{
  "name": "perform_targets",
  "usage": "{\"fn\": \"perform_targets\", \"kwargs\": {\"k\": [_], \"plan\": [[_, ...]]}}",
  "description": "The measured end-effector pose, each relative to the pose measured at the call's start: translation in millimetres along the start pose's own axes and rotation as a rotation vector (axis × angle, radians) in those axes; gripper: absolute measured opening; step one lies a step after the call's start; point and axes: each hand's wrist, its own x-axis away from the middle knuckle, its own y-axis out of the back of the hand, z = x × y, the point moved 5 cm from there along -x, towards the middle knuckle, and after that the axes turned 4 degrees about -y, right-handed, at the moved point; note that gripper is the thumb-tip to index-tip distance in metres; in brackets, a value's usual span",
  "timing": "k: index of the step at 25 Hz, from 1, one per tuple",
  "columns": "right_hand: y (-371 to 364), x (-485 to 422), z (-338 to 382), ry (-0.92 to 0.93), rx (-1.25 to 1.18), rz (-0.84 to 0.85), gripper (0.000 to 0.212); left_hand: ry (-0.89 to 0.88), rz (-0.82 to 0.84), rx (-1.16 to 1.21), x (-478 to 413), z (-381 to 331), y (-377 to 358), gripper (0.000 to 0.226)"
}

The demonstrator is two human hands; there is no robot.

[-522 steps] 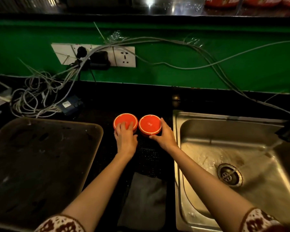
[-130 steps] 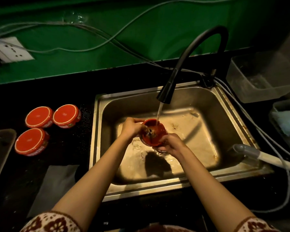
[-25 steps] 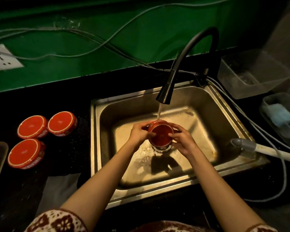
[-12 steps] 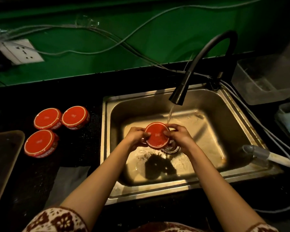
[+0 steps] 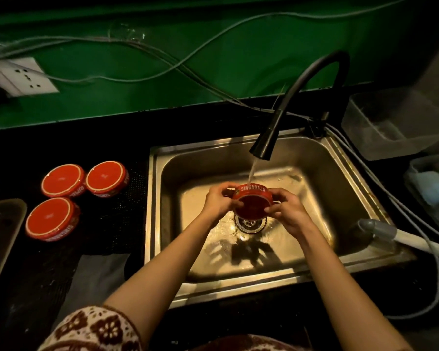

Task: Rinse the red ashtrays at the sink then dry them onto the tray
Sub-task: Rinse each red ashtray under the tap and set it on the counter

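Over the drain [image 5: 250, 223] of the sink [image 5: 151, 211], left hand [image 5: 217, 202] and right hand [image 5: 287, 211] pinch the ashtray [image 5: 252, 203] by its sides, now tipped from base-up to hollow-forward under the tap [image 5: 264, 145], so rinsing appears unfinished; three others [image 5: 107, 178] wait on the counter [image 5: 127, 138].

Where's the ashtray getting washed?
Head view, middle-right: the round red ashtray is gripped by left hand and right hand above the steel sink's drain, under the black tap.

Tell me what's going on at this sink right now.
A person is rinsing one red ashtray under the running faucet, over the sink, with the left hand and right hand gripping its sides. Three other ashtrays sit on the counter left of the sink, near the tray.
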Motion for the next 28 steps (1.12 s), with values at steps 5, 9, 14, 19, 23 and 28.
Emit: {"fn": "perform_targets", "kwargs": {"k": [5, 9, 14, 19, 23, 28], "plan": [[-8.6, -1.2, -3.0, -0.027, -0.032, 0.034, 0.048, -0.021, -0.009, -0.064, 2.6, -6.8, 12.7, 0.049], [-47.2, -3.4, -3.6, -0.062, 0.031, 0.122, 0.043, 0.040, -0.090, -0.087, 16.7, -2.3, 52.3, 0.043], [-118.1, -7.3, -2.7, -0.032, 0.158, 0.266, 0.030, 0.076, -0.263, -0.092, 42.9, -4.3, 122.8, 0.040], [-215.2, 1.1, 7.2, 0.035, 0.314, 0.398, 0.028, 0.107, -0.486, 0.026, 76.9, 14.9, 206.1, 0.033], [-298.1, -0.7, -6.6, 0.055, 0.445, 0.403, 0.026, 0.128, -0.781, 0.140, 107.2, 50.6, 259.7, 0.038], [-356.3, -2.0, -32.9, 0.053, 0.516, 0.320, 0.013, 0.142, -0.969, 0.083, 127.5, 74.2, 287.8, 0.054]]}}
